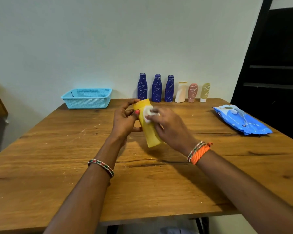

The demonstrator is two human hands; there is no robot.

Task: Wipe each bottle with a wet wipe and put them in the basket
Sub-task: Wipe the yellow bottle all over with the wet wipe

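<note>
A yellow bottle (148,130) is held tilted above the middle of the wooden table. My left hand (124,121) grips its upper part from the left. With my right hand (169,127) I hold a bunched white wet wipe (149,113) against the bottle's front. A light blue basket (87,98) stands at the back left, and nothing shows inside it. Along the back wall stand three dark blue bottles (156,88) with white scribbles, then a white bottle (181,92), a pink tube (192,92) and an olive tube (205,92).
A blue pack of wet wipes (242,119) lies at the right side of the table (57,166), near its edge. A dark doorway is at the far right, beyond the table. The table's front edge is close below my forearms.
</note>
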